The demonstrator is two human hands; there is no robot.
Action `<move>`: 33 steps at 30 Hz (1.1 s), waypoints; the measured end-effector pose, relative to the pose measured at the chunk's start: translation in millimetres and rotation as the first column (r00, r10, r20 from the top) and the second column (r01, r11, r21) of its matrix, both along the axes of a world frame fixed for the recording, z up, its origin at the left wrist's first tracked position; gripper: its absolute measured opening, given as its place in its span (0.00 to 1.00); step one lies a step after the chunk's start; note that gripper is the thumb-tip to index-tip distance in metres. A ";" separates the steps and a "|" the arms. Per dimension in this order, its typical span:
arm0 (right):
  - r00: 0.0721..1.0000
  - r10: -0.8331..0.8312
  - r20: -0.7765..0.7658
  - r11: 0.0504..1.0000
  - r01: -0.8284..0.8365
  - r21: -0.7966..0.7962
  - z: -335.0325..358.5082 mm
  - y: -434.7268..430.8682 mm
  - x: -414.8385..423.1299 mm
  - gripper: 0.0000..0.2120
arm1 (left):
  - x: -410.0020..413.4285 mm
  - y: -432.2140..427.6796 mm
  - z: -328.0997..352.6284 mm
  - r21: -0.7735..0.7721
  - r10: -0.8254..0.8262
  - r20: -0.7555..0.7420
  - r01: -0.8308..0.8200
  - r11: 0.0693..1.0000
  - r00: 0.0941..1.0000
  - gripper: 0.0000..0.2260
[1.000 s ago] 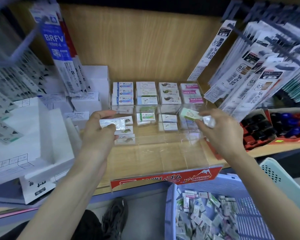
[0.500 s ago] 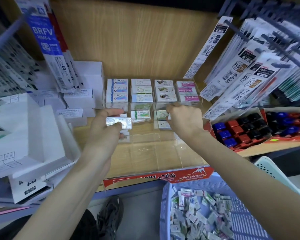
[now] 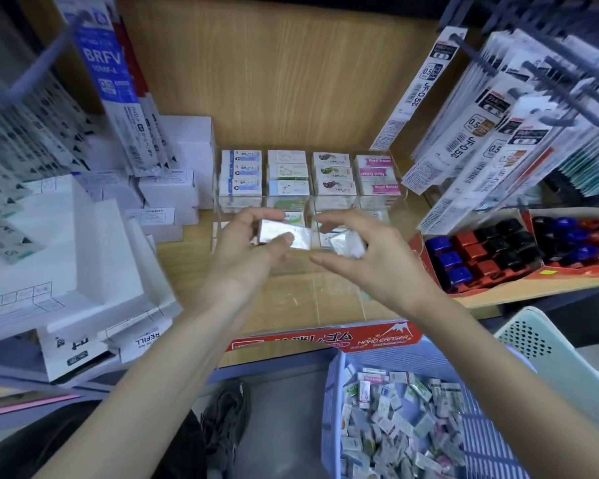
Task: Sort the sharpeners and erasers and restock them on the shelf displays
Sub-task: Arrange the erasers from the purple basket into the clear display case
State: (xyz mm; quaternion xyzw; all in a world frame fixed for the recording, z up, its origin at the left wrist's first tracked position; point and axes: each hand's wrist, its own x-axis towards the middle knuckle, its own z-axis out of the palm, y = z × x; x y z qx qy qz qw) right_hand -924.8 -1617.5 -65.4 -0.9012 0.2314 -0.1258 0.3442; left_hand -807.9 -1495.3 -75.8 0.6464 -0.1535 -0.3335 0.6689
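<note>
- Closest to the camera, a blue basket (image 3: 332,409) is sitting at the lower right, and loose erasers (image 3: 395,430) are lying jumbled inside it.
- A pale green basket (image 3: 550,354) is poking in just to its right, and a dark shoe (image 3: 225,420) is showing on the floor to its left.
- Next up, a red label strip (image 3: 325,340) reading "HARD ERASER" is running along the front of a clear display tray (image 3: 325,292) on the shelf.
- Both hands are hovering over that tray, close together but not touching.
- The left hand (image 3: 246,250) is pinching a shiny wrapped eraser (image 3: 284,235) between thumb and fingers, holding it flat.
- The right hand (image 3: 367,257) is curling its fingers round a smaller wrapped eraser (image 3: 348,243), with the thumb sticking out below it.
- Behind the hands, four columns of stacked erasers (image 3: 308,172) are filling the back of the tray, the rightmost ones being pink.
- Off to the left, white boxes (image 3: 66,254) are piling up. To the right, a red carton (image 3: 481,250) is holding small blue, red and black items; I can't tell what they are.
- Hanging refill packs (image 3: 481,133) are dangling at the upper right, and a blue BRFV pack (image 3: 104,63) is hanging at the upper left.
- A wooden back panel (image 3: 291,70) is closing off the shelf.
</note>
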 end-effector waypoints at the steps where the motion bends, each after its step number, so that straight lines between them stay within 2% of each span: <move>1: 1.000 0.005 0.026 0.997 -0.003 -0.081 -2.4 3.7 1.8 0.19 | -1.2 -0.6 1.0 -0.013 -0.026 -0.027 0.025 1.000 0.999 0.12; 3: 0.992 0.002 0.125 0.961 0.032 -0.273 -7.4 7.4 4.4 0.16 | -2.5 -1.3 3.4 -0.046 -0.075 -0.063 0.073 0.996 0.995 0.12; 5: 0.978 -0.006 0.209 0.912 0.091 -0.399 -12.9 6.6 2.6 0.16 | -1.9 -2.2 4.4 -0.070 -0.077 -0.089 0.071 0.995 0.993 0.14; 9: 0.959 -0.040 0.281 0.873 0.170 -0.457 -20.2 0.9 -5.4 0.15 | 0.8 -4.1 3.1 -0.079 -0.029 -0.214 0.012 0.997 0.976 0.14; 12: 0.971 -0.019 0.239 0.865 0.136 -0.483 -20.7 0.9 -6.9 0.14 | -0.6 -5.3 3.6 -0.039 -0.043 -0.193 0.037 0.999 0.980 0.08; 14: 0.973 -0.047 0.226 0.926 0.128 -0.357 -18.2 2.5 -8.4 0.13 | -2.5 -6.7 4.4 -0.004 -0.043 -0.092 0.042 0.999 0.995 0.06; 15: 0.968 -0.099 0.229 0.973 0.142 -0.180 -14.4 3.8 -9.3 0.10 | -3.6 -7.8 4.9 0.007 -0.057 -0.024 0.057 0.998 0.998 0.06; 17: 0.955 -0.179 0.235 0.978 0.146 0.152 -10.6 1.0 -11.2 0.05 | -5.5 -9.9 6.1 0.021 -0.108 0.072 0.107 0.994 0.991 0.08; 18: 0.951 -0.174 0.254 0.976 0.132 0.175 -9.2 -0.3 -12.1 0.03 | -6.3 -10.8 6.4 0.027 -0.131 0.088 0.129 0.991 0.988 0.09; 20: 0.955 -0.124 0.270 0.992 0.110 0.067 -9.7 -0.7 -14.0 0.05 | -7.6 -11.3 6.5 0.013 -0.157 0.050 0.156 0.988 0.986 0.09; 22: 0.972 -0.081 0.223 0.996 0.085 -0.009 -13.3 1.5 -16.0 0.09 | -8.8 -12.2 6.8 -0.007 -0.157 -0.007 0.157 0.988 0.987 0.10; 25: 0.979 -0.060 0.194 0.993 0.038 0.115 -14.3 5.7 -18.8 0.12 | -9.8 -15.6 4.0 0.034 -0.122 -0.036 0.123 0.992 0.992 0.09; 27: 0.976 -0.060 0.209 0.983 0.022 0.180 -11.2 1.0 -22.1 0.15 | -8.9 -17.3 1.1 0.124 -0.145 0.021 0.141 0.982 0.989 0.10; 30: 0.993 0.050 0.106 0.998 -0.053 0.026 -11.5 -10.8 -26.6 0.18 | -10.0 -17.5 -1.8 0.171 -0.287 0.088 0.269 0.948 0.954 0.13; 33: 0.994 0.106 0.022 0.990 -0.103 -0.100 -14.2 -15.4 -28.5 0.17 | -12.4 -16.9 -1.9 0.224 -0.376 0.126 0.343 0.912 0.918 0.18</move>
